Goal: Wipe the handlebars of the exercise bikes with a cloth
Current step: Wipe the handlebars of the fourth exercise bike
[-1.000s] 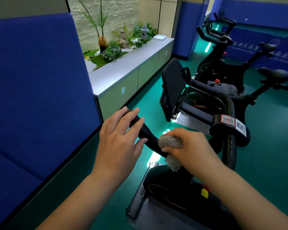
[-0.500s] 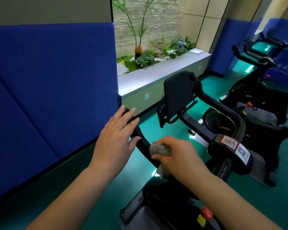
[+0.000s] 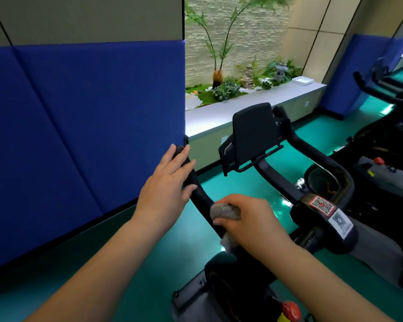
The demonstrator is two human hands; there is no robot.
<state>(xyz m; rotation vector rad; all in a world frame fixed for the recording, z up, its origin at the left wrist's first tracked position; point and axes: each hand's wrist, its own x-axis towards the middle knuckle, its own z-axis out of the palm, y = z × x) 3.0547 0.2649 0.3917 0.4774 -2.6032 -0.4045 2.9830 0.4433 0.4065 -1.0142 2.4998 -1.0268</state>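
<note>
- A blue padded wall panel fills the left side, right beside the bike.
- The exercise bike stands on the green floor.
- Its black handlebar curves up toward the panel's edge.
- The left hand rests released on the bar's tip, fingers straight.
- The right hand is clenched around the grey cloth, pressing it onto the bar's lower bend.

The left hand rests on the handlebar end, beside the wall pad at left. The right hand presses the cloth lower on the same bar, with the tablet holder behind.
</note>
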